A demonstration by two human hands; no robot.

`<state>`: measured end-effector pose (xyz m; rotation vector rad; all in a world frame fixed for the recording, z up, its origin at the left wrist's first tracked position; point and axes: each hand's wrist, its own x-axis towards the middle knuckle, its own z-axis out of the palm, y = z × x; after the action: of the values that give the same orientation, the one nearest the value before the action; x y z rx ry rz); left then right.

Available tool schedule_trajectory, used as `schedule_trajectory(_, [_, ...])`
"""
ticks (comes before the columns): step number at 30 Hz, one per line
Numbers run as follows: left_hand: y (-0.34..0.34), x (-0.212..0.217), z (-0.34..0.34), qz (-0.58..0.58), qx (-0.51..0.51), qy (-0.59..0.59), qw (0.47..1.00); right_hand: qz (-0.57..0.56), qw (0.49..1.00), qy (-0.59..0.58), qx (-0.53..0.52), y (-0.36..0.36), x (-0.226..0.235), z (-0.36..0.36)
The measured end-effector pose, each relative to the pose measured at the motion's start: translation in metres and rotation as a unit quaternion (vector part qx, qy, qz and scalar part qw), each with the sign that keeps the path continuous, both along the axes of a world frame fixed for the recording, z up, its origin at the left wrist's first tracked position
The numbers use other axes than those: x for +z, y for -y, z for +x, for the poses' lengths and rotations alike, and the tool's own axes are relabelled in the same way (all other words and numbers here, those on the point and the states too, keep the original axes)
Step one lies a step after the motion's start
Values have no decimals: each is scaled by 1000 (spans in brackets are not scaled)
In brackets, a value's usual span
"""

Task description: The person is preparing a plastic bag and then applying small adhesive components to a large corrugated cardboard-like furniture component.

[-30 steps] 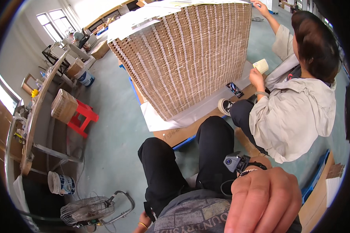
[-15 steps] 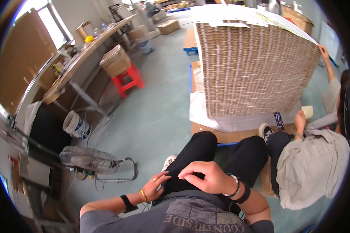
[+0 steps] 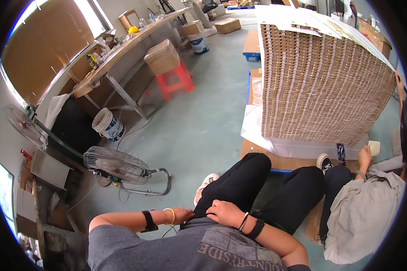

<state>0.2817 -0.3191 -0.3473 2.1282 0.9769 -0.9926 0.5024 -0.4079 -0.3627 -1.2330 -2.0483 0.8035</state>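
At the wearer's waist, both hands have come down onto the black trousers.
Half a second ago they were raised over the lap; now the right hand rests with bent fingers on the upper trousers, near the left hand, its fingertips partly hidden by the grey shirt; whether either grips cloth, I cannot tell. The view has swung, so the tall brown-and-white stack sits farther right, beyond the knees. Near the floor fan stands a white-and-blue bucket, open at the top, its contents unclear. A closed, taped cardboard box sits on a red stool; a second bucket stands farther back, near the workbench.
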Motion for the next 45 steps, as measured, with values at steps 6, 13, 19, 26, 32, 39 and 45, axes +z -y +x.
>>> schedule_trajectory(6, [-3,-28,-33,-16,-214,76,974,28,999,38,-4,0,9,-5])
schedule_trajectory(13, [4,-41,-28,24,21,187,982,4,996,-71,47,-5,-12,-15])
schedule_trajectory(19, [4,-61,-41,-166,420,226,863,-2,994,-104,18,-5,-11,-17])
schedule_trajectory(26, [16,-43,-19,-203,539,142,805,21,993,-112,16,-10,-9,-15])
schedule_trajectory(32, [15,-55,-16,-557,567,219,566,46,995,-83,10,-6,-6,-14])
schedule_trajectory(39, [23,-66,-50,-491,623,259,551,71,992,-100,16,-5,-17,-19])
schedule_trajectory(45, [9,-21,-55,-494,645,203,546,-46,993,-108,16,-6,-20,-12])
